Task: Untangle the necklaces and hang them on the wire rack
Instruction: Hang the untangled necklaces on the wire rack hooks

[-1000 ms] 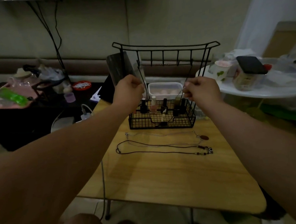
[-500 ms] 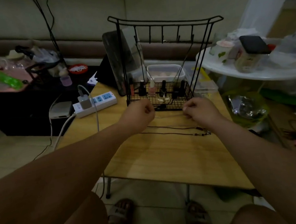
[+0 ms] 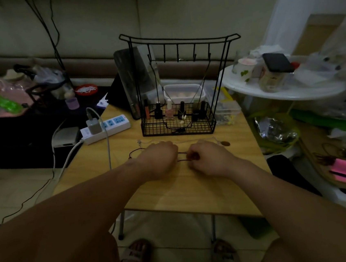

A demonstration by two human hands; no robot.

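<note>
Table (image 3: 195,192) bare from hands to 6 o'clock edge, rack (image 3: 180,44) at 12 o'clock, power strip (image 3: 112,126) at 10, right hand (image 3: 207,158) pinching cord (image 3: 182,152), left hand (image 3: 159,159) curled over it, grip hidden, chain (image 3: 190,141) flat between hands and rack

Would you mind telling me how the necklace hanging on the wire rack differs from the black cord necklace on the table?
The hanging necklace drapes from hooks on the wire rack; the cord necklace lies flat on the table. The hanging one is untouched; the left hand and right hand grip the cord one. Both are thin and dark.
</note>
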